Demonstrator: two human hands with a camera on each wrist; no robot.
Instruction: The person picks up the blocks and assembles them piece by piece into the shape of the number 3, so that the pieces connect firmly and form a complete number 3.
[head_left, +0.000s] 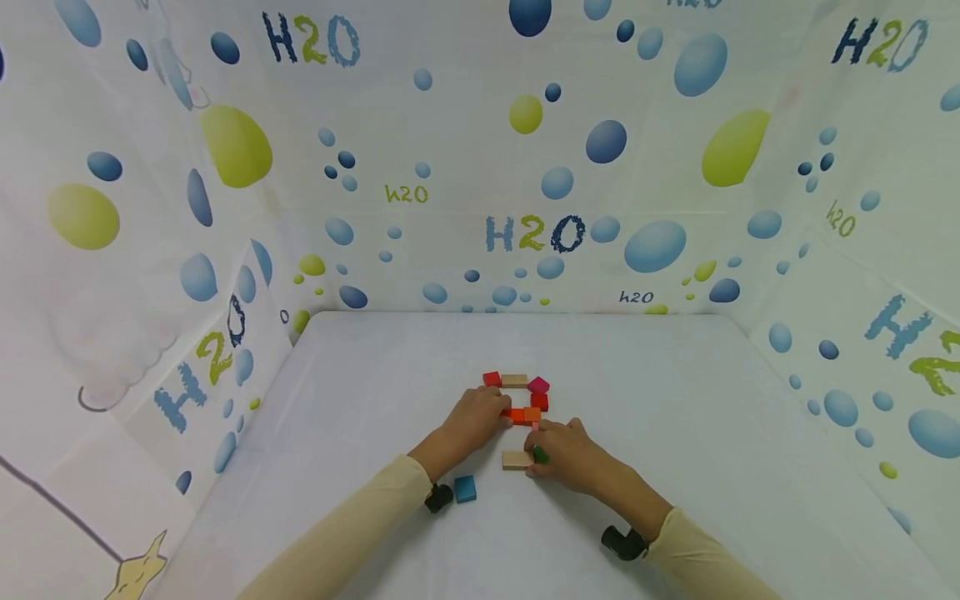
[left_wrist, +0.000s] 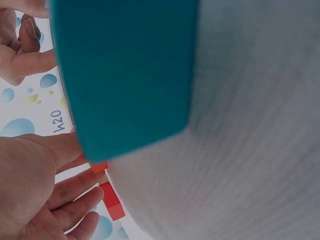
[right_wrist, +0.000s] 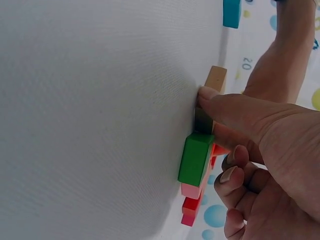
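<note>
In the head view, small blocks form a loose figure on the white tabletop. My left hand [head_left: 476, 413] is at its left side, thumb and forefinger around the left end of a red-orange block [head_left: 517, 416], beside an orange block [head_left: 532, 415]. My right hand [head_left: 566, 454] pinches the right end of a wooden block [head_left: 516, 460]. In the right wrist view the thumb presses this wooden block [right_wrist: 216, 77], and the forefinger is partly hidden behind it. A green block [right_wrist: 195, 159] sits against its end, followed by a pink block [right_wrist: 191, 190].
Farther back lie a red block [head_left: 491, 379], another wooden block [head_left: 514, 381], a crimson block [head_left: 538, 385] and a second red block [head_left: 539, 402]. A blue block [head_left: 465, 488] stands apart by the left wrist, filling much of the left wrist view. A patterned curtain [head_left: 450, 150] surrounds the table.
</note>
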